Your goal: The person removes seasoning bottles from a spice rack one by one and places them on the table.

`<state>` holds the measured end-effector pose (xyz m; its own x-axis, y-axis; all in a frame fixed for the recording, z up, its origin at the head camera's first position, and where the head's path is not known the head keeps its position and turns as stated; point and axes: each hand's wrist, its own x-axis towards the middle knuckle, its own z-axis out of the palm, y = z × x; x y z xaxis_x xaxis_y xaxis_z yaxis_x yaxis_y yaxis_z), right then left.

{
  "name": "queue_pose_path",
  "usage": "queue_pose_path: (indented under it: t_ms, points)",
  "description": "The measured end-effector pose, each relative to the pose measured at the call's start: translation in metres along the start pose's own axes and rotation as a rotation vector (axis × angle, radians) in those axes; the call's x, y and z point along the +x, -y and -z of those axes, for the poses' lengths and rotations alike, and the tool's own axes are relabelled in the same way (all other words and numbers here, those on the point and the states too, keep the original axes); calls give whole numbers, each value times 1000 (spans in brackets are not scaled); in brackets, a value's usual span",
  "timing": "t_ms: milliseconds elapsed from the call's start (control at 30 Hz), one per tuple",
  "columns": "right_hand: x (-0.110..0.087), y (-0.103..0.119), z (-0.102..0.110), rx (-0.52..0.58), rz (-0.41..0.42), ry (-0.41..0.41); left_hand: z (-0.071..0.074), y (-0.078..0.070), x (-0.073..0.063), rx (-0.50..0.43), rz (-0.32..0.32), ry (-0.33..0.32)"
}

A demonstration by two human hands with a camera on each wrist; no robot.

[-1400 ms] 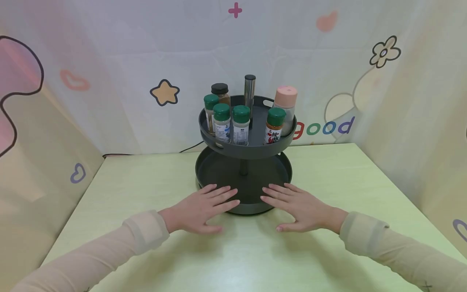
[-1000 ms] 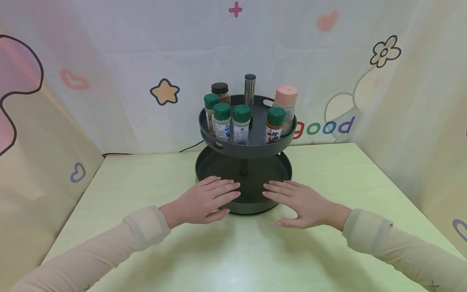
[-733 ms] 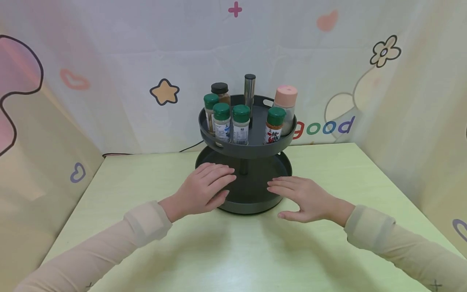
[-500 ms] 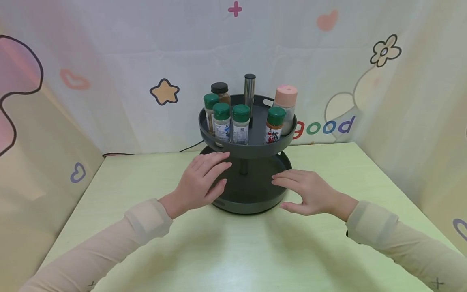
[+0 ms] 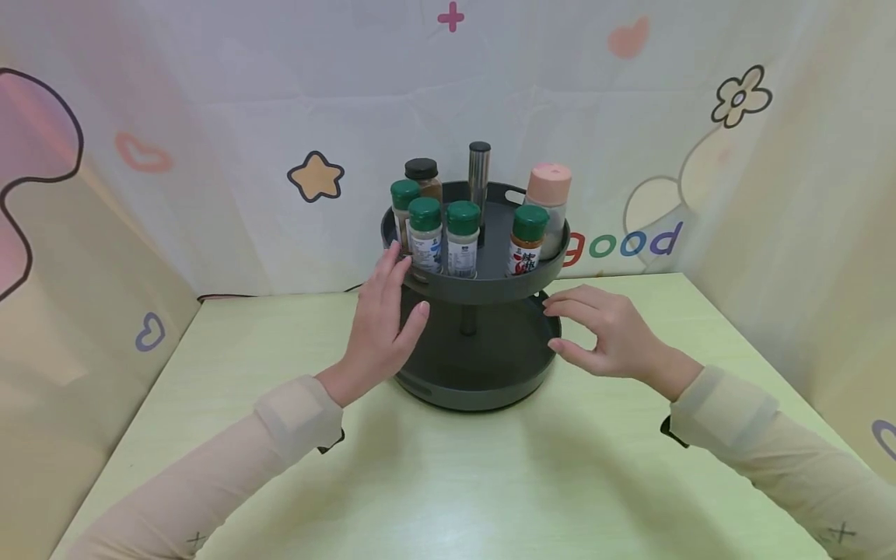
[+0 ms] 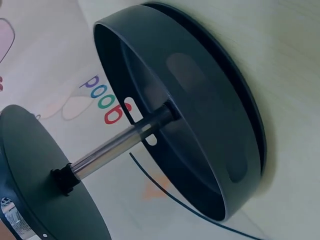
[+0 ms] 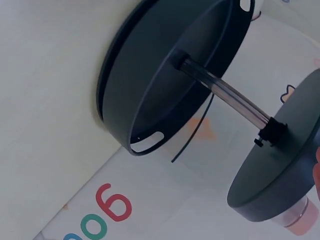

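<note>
A black two-tier turntable rack stands on the table. Several spice jars sit upright on its upper tray (image 5: 483, 291); the lower tray (image 5: 472, 400) holds nothing visible. My left hand (image 5: 381, 319) is raised at the upper tray's left side, straight fingertips right at its rim, thumb apart. To the right, my right hand (image 5: 616, 334) hangs with loosely bent fingers and spread thumb, overlapping the lower tray's right edge in the head view. Neither hand holds anything. A steel post (image 6: 107, 152) joins the tiers in the left wrist view; a fingertip (image 7: 317, 175) shows beside the upper tray in the right wrist view.
On the upper tray are green-capped jars (image 5: 463, 239), a red-labelled jar (image 5: 526, 243), a black-capped jar (image 5: 421, 170) and a pink-capped bottle (image 5: 549, 187). A patterned curtain (image 5: 245, 140) hangs behind the pale table (image 5: 448, 482). A thin cord (image 6: 187, 202) lies behind the rack.
Both hands have risen from in front of the lower tray and moved apart. The left went up to the upper tray's rim, the right outward to the right. The rack and jars stay put.
</note>
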<state>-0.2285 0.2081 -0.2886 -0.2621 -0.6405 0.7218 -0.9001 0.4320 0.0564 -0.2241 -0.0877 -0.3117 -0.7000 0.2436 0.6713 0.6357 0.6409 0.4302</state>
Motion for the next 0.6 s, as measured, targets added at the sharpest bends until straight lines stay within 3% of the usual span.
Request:
queue_pose_path:
  t_ms: [167,333,433,600]
  points:
    - [6,-7,5,-59,-74,-98,-1,-2,6,-69,128,14]
    - [17,-16,10,-92,-220,-167,-3,-2,14,-137,225,20]
    - [24,-22,12,-78,-359,-162,-5,0,19,-163,271,15]
    - [36,-29,16,-45,-602,-73,-7,3,26,-214,355,6]
